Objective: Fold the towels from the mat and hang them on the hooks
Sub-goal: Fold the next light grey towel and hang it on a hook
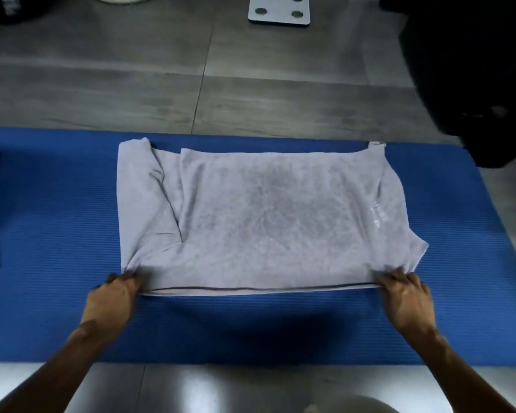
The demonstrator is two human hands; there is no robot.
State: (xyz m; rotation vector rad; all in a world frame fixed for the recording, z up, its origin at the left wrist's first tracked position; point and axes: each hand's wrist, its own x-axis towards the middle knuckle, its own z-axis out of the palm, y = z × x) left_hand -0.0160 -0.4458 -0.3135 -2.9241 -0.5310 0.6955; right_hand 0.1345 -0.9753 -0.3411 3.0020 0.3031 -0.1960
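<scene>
Blue mat [57, 204] on grey tiled floor [131, 84], fingers of both hands pinching towel [265, 210] corners

Colours as I log them from my feed. Pale lilac-grey terry towel [268, 216]: mottled darker grey at its centre, faint white marking near its right edge. Ribbed foam mat [57, 222]: saturated royal blue, fine horizontal lines throughout. Tiled floor [131, 84]: streaked mid-grey, thin dark grout lines. Flat square plate [279, 17]: white, four grey round spots. Bulky object [474, 70] at upper right: black.
</scene>
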